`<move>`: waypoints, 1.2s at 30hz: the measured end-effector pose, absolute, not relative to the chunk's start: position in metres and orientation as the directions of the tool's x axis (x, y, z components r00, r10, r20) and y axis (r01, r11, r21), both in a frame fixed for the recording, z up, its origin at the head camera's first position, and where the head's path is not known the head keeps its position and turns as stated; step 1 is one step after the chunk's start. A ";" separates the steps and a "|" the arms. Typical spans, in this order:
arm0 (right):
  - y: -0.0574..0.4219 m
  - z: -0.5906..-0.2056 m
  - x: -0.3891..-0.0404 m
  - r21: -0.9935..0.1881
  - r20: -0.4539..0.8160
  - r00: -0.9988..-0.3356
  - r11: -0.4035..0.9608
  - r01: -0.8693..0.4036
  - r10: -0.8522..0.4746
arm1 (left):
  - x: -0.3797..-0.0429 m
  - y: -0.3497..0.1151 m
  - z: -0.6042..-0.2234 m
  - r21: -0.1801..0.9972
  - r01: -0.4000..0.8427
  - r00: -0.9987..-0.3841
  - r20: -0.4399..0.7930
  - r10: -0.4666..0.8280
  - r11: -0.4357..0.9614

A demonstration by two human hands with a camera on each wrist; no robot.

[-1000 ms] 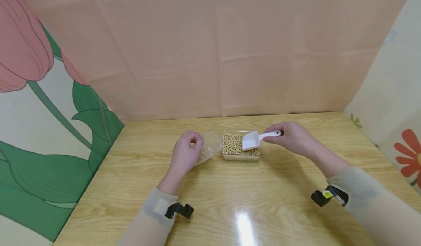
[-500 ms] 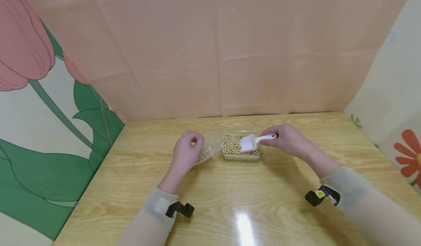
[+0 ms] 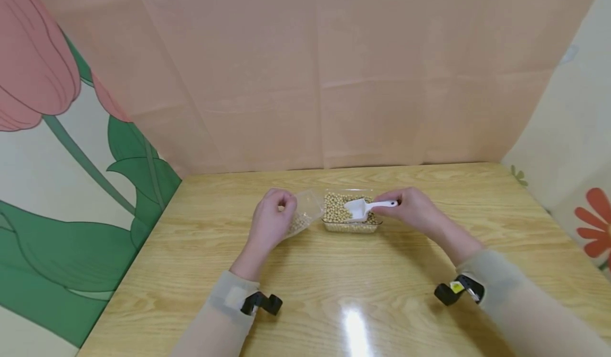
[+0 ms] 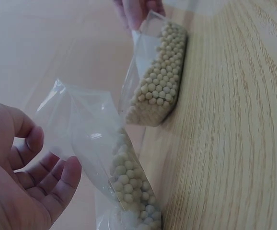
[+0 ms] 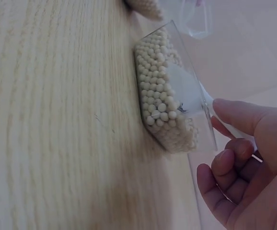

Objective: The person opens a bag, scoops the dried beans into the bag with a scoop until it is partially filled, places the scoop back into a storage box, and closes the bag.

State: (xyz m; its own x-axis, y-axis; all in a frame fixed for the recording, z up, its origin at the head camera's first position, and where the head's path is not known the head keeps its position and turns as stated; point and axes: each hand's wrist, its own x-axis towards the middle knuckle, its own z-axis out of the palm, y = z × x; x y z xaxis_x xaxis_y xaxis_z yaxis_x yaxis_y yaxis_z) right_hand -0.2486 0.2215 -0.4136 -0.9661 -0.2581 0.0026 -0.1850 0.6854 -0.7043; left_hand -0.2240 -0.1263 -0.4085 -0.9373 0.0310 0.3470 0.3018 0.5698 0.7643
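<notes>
A clear plastic box point(image 3: 350, 228) full of pale round beans or beads point(image 5: 153, 81) stands on the table. My right hand point(image 3: 412, 208) grips the handle of a white scoop point(image 3: 357, 209), whose blade dips into the beans inside the box. To the left, my left hand point(image 3: 273, 216) pinches the upper edge of a clear plastic bag point(image 4: 93, 129). More of the same beans point(image 4: 129, 179) lie in the bottom of this bag, and its mouth leans toward the box.
A wood-grain table point(image 3: 305, 283) carries the box and bag. Behind it hangs a pink-beige sheet point(image 3: 305, 81). Walls with painted flowers stand on the left point(image 3: 143, 187) and right point(image 3: 587, 224).
My right hand has moved a little left and down, and the scoop blade has gone deeper into the beans. The left hand and the bag have stayed nearly still.
</notes>
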 end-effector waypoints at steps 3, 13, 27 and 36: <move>0.220 -0.418 -0.249 -0.732 -0.008 -0.969 0.662 -0.162 -0.246 | -0.224 -0.127 -0.409 0.764 0.302 -0.937 0.349 0.028 0.570; 0.214 -0.433 -0.250 -0.813 -0.075 -0.975 0.579 -0.062 -0.209 | -0.224 -0.127 -0.410 0.759 0.311 -0.933 0.358 0.032 0.572; 0.205 -0.446 -0.249 -0.830 -0.027 -0.985 0.553 -0.072 -0.169 | -0.226 -0.127 -0.410 0.761 0.304 -0.936 0.352 0.029 0.573; 0.206 -0.450 -0.247 -0.873 -0.065 -0.985 0.488 -0.020 -0.157 | -0.226 -0.128 -0.411 0.758 0.300 -0.936 0.351 0.024 0.579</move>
